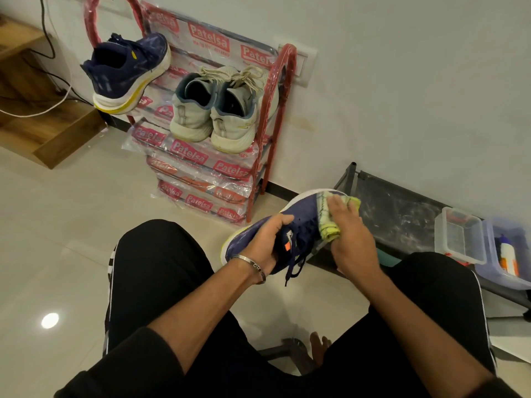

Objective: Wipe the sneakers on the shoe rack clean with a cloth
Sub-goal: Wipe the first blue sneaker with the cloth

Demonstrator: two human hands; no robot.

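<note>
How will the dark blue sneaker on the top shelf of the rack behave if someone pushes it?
The blue sneaker may tip or slide off: it sits tilted and its heel overhangs the rack edge. The shelf's plastic wrap looks slippery. The thick foam sole suggests it is light for its size.
</note>
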